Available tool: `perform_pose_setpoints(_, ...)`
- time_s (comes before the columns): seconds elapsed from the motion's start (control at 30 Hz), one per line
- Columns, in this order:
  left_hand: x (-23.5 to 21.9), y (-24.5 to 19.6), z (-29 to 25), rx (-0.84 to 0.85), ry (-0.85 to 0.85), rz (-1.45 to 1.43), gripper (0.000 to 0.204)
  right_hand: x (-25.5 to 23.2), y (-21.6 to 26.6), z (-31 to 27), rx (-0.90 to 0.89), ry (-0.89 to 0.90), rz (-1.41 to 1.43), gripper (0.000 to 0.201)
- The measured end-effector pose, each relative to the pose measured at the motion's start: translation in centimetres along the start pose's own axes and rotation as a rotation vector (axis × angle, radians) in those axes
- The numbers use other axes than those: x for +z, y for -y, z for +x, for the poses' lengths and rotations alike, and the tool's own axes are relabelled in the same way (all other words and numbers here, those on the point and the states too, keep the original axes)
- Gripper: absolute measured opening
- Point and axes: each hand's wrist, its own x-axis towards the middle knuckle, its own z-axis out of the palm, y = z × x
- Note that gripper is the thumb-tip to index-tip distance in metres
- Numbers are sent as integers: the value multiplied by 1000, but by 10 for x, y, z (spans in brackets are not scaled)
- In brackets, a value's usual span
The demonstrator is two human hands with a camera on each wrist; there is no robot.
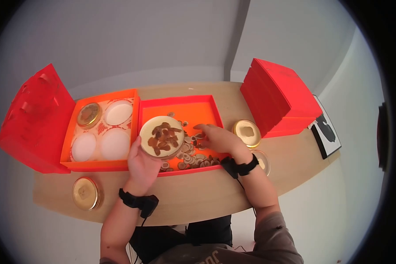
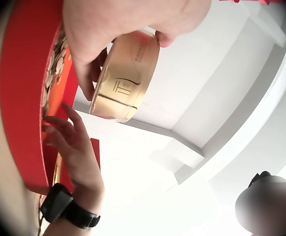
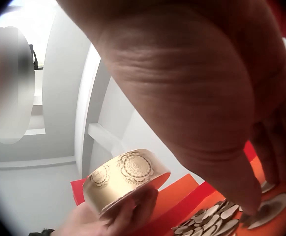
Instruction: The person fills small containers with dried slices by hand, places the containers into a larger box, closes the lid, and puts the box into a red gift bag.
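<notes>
My left hand [image 1: 144, 167] grips a round tub [image 1: 144, 145] with a gold band around its side, thumb at the rim and fingers underneath. Several brown dried pieces [image 1: 165, 137] lie on its cream-coloured inside. Beside it, my right hand [image 1: 222, 138] reaches low over pale, dark-edged round slices [image 1: 191, 156] piled in a red-walled tray [image 1: 180, 100] with an orange bottom. Its fingers are spread and loosely bent. In the right wrist view the thumb tip is right at one larger-looking slice [image 3: 271, 210], with the other fingers beyond it.
An orange box [image 1: 68, 152] with round white wells stands left of the tray, one well holding a gold-rimmed jar [image 1: 89, 115]. Red boxes [image 1: 35, 127] rise at the far left and right. Another jar [image 1: 86, 193] sits front left; a gold-topped jar [image 1: 247, 133] stands right.
</notes>
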Motion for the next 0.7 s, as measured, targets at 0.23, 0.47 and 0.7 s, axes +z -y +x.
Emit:
perform_pose_setpoints(0.23, -9, 2, 3, 17, -46, 18, 52, 6, -7, 3, -2, 118, -114, 48)
perform_pose_setpoints(0.47, -8, 1, 2, -11, -13, -11, 49, 10, -5, 3, -44, 98, -92, 43)
perform_pose_setpoints(0.7, -7, 2, 2, -20, -12, -13, 50, 2, 12, -1, 96, 162, -35, 21)
